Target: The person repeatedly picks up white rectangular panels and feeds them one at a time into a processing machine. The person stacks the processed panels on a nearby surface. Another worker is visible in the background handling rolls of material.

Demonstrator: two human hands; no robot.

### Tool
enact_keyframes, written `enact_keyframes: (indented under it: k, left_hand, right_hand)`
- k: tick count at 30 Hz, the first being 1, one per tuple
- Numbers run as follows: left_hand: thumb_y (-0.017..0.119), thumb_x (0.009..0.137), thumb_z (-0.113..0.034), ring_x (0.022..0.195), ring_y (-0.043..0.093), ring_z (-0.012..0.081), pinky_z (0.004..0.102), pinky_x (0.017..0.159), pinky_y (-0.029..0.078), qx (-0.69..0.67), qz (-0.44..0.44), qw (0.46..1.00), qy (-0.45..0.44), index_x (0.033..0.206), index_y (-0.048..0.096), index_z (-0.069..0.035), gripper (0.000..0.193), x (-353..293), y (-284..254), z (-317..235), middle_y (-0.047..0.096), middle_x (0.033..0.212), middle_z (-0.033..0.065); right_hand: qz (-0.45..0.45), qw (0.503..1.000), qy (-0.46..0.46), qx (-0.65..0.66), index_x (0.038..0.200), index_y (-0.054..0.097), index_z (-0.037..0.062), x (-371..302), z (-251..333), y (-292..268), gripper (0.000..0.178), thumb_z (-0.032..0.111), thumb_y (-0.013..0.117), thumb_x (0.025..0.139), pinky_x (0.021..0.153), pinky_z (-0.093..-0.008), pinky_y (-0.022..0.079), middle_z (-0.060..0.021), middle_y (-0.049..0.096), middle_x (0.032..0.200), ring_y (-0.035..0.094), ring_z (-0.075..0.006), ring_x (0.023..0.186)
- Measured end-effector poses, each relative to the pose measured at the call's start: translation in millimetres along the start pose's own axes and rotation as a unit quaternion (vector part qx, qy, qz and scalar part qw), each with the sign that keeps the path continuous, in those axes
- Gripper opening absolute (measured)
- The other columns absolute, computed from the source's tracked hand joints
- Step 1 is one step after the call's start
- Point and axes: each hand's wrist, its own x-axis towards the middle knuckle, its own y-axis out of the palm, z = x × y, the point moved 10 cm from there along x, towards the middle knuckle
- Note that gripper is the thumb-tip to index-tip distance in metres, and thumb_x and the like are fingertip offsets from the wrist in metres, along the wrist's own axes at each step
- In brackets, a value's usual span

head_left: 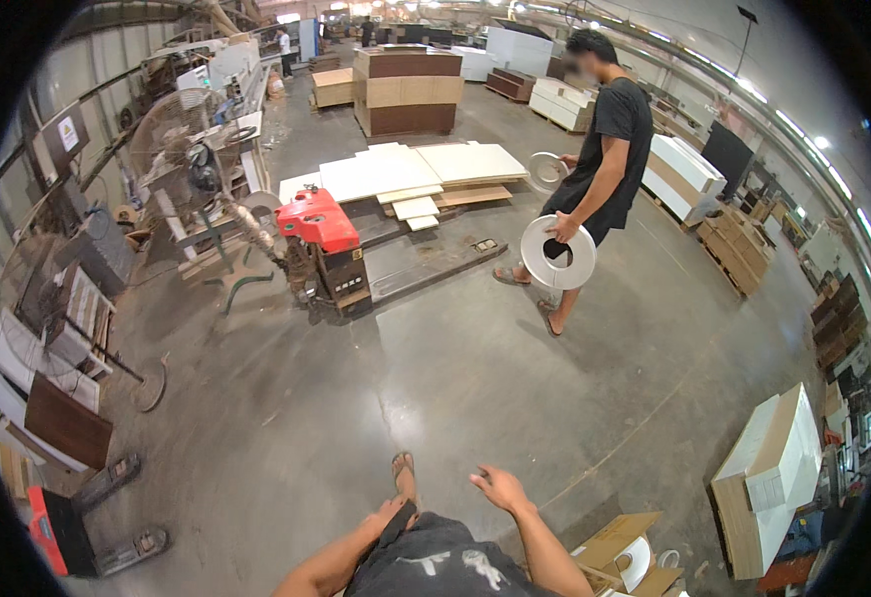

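Note:
My left hand [388,511] is low in front of me against the dark cloth of my clothing [426,557]. Its fingers are partly hidden, so I cannot make out whether they grip the cloth. Out over the bare floor, my right hand [501,489] has its fingers apart and slightly bent, with nothing in it. To its lower right is an opened cardboard box [610,542] with a white roll [637,563] in it. Ahead, another person [620,129] in dark clothes carries a white ring-shaped roll [577,261] and a second similar roll [545,172].
A red pallet truck [318,221] stands ahead left, its forks toward stacked white boards [386,174]. Another red truck [52,527] is at lower left. White panels [774,468] rest on the right. A pedestal fan [202,164] and brown-and-tan stacks [408,92] stand farther off.

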Motion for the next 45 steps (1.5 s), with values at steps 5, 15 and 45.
enact_keyframes:
  k: [5, 15, 45]
  left_hand:
    - [0.054, 0.098, -0.041, 0.125, 0.058, 0.0404, 0.0505, 0.105, 0.047, 0.048, 0.116, 0.982, 0.142, 0.139, 0.055, -0.007, 0.053, 127.4, -92.6, 6.7, 0.058, 0.138, 0.0188]
    - [0.054, 0.097, -0.033, 0.108, 0.066, 0.0461, 0.0502, 0.092, 0.053, 0.056, 0.192, 0.941, 0.271, 0.122, 0.065, 0.001, 0.043, 274.5, -238.5, 48.0, 0.070, 0.116, 0.0277]
    - [0.044, 0.103, -0.043, 0.103, 0.072, 0.0369, 0.0501, 0.090, 0.055, 0.306, 0.060, 0.901, 0.301, 0.104, 0.079, -0.009, 0.049, 795.3, -911.8, -209.9, 0.078, 0.108, 0.0130]
  right_hand:
    - [-0.157, 0.822, 0.452, 0.309, 0.104, 0.071, -0.0052, -82.3, -323.7, 106.0, 0.055, 0.049, 0.062, 0.102, 0.071, -0.0465, 0.056, -0.0166, 0.073, 0.090, 0.071, -0.0288, 0.081]
    - [-0.064, 0.735, 0.546, 0.396, 0.113, 0.070, -0.0060, 75.7, -214.8, 84.3, 0.066, 0.058, 0.056, 0.102, 0.083, -0.0483, 0.055, -0.0239, 0.074, 0.103, 0.072, -0.0344, 0.091]
    - [-0.069, 0.900, 0.362, 0.231, 0.096, 0.069, 0.0036, 863.4, -166.1, -389.4, 0.055, 0.056, 0.056, 0.106, 0.066, -0.0408, 0.050, -0.0077, 0.066, 0.074, 0.062, -0.0234, 0.070]
